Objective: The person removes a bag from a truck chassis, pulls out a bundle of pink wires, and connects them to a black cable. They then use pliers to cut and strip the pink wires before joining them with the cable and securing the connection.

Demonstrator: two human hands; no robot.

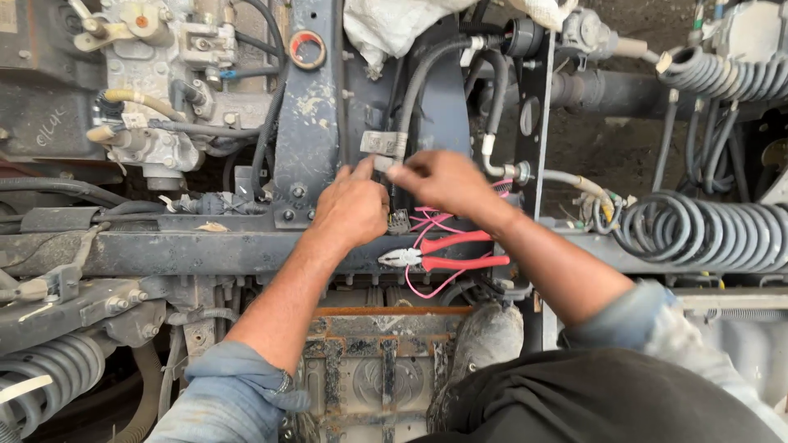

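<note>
My left hand [351, 205] and my right hand [439, 180] meet over a dark metal frame rail [164, 250] of a vehicle chassis. Both pinch a small grey connector [383, 163] at the end of a black cable [414, 86] that runs up and away. A dark plug [399, 221] and thin pink wires [427, 226] hang just below the hands. Red-handled pliers [447, 253] lie on the rail under my right wrist, jaws pointing left.
A pale valve block with hoses [156, 74] sits at upper left. Coiled grey air lines [698, 230] fill the right side. A rusty battery tray [377, 369] lies below, by my shoe [484, 344]. A white cloth [394, 25] hangs at the top.
</note>
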